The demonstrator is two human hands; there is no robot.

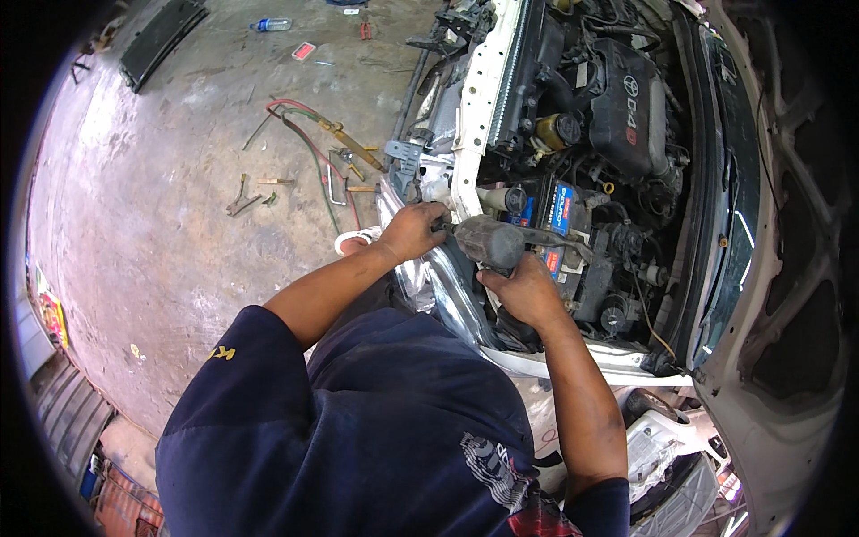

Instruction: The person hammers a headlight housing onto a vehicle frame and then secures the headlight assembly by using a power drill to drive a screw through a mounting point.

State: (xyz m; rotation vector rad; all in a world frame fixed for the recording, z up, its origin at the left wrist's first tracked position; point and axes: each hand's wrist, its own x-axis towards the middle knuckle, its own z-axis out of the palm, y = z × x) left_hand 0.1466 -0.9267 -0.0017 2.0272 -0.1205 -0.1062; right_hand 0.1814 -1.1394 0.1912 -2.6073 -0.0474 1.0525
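Your left hand (413, 231) grips the front of the dark tool (488, 240) — your right hand (526, 288) wraps its handle. The tool sits at the car's (483, 80) front edge — by the battery (559, 215).

- The power tool (488, 240) between the left hand (410, 231) and right hand (528, 291) is dark grey.
- The car's front panel (479, 107) is white.
- The engine cover (626, 107) is black with pale markings.
- The battery (559, 224) is black with blue and red labels.
- The shirt (376, 430) is navy with a white and red print.
- The hoses (309, 143) on the grey concrete floor (161, 197) are red and green.
- The bottle (271, 24) has a blue label.
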